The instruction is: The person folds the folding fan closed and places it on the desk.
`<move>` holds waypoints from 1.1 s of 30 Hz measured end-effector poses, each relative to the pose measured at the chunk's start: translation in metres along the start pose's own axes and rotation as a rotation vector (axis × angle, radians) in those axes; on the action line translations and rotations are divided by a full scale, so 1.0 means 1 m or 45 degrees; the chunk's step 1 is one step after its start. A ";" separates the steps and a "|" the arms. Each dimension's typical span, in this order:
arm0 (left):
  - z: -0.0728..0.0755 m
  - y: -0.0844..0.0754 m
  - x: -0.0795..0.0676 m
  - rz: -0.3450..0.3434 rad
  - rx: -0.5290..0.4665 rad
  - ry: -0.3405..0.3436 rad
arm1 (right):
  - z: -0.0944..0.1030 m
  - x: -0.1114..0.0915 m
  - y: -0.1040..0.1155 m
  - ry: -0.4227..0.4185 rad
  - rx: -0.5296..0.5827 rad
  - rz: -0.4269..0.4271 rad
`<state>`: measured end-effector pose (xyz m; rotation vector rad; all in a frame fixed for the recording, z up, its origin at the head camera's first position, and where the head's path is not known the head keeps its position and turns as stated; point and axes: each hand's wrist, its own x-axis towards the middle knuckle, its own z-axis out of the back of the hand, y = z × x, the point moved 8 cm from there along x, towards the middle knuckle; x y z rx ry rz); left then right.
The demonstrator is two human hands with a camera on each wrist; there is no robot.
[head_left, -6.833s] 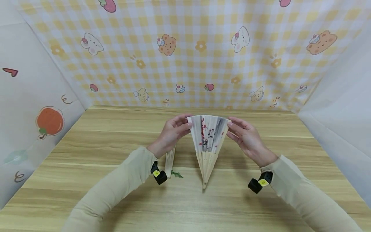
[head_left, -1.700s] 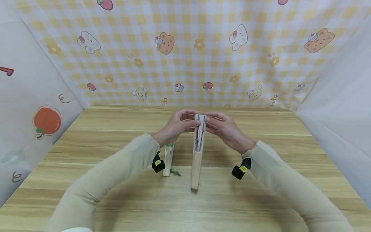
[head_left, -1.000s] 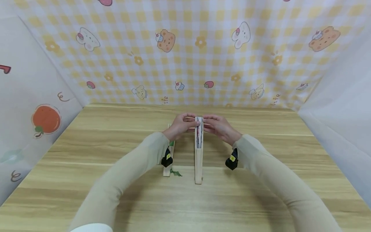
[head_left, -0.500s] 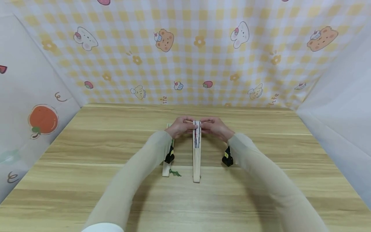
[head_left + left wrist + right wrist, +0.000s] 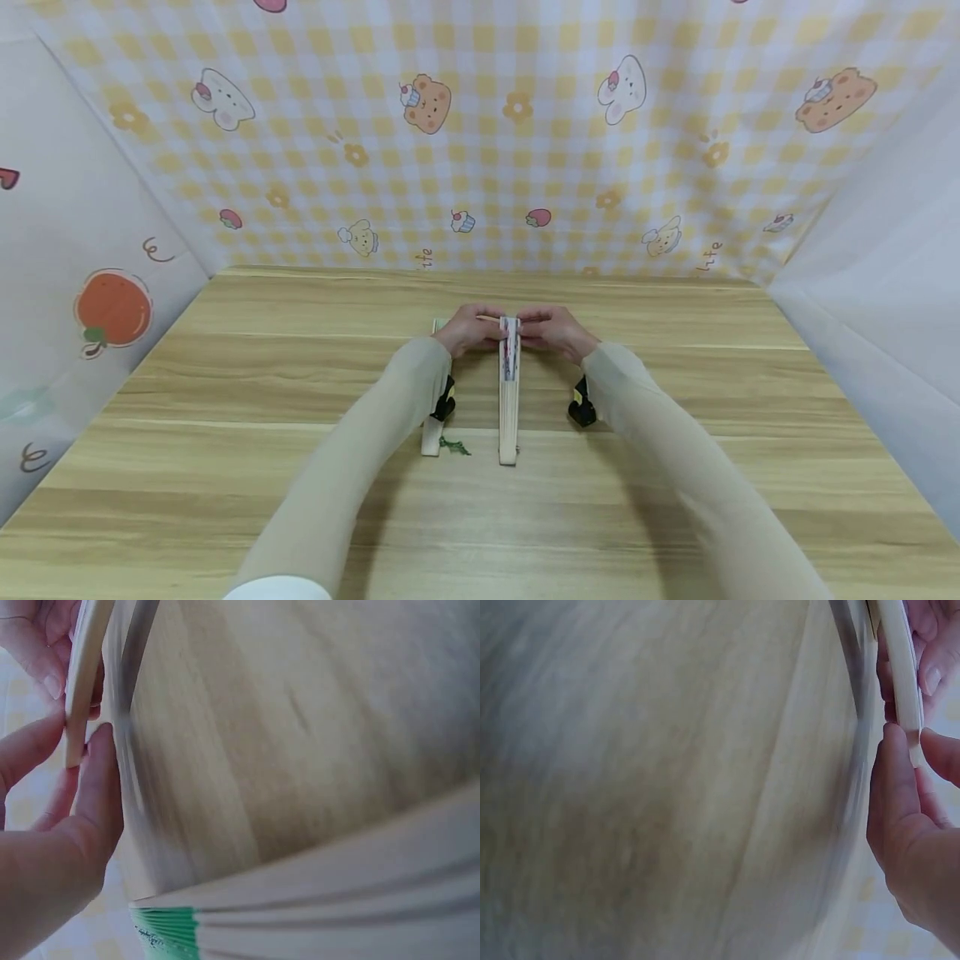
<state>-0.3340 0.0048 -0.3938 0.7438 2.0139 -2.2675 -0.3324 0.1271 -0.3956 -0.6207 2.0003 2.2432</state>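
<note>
A folding fan [image 5: 508, 417] with pale wooden ribs and a printed white leaf is folded into a narrow bundle at mid-table. My left hand [image 5: 472, 327] holds its far end from the left, thumb and fingers on either face of the outer rib. From the right, my right hand [image 5: 557, 329] pinches the same end. Up close in the left wrist view, the fan [image 5: 86, 667] passes between thumb and fingertips; the right wrist view has the fan [image 5: 900, 667] likewise between the right thumb and fingers.
Left of the held fan lies a second folded fan [image 5: 431, 437] with a green leaf and a green tassel [image 5: 455, 447], partly covered by the left wrist. The wooden table [image 5: 225, 375] meets a checked cloth [image 5: 480, 167] behind.
The fan was partly spread earlier and is now folded narrow. Both hands have drawn inward together along with it. Over the last half second they have sunk slightly and hardly moved otherwise.
</note>
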 end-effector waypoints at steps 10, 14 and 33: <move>0.003 0.001 0.000 0.010 0.148 -0.042 | -0.003 0.003 -0.002 -0.002 0.019 -0.023; 0.003 0.001 0.000 0.022 0.152 -0.044 | -0.004 0.004 -0.003 -0.005 0.022 -0.017; 0.014 -0.004 -0.004 0.074 0.124 -0.095 | -0.007 -0.001 0.000 -0.011 -0.054 -0.001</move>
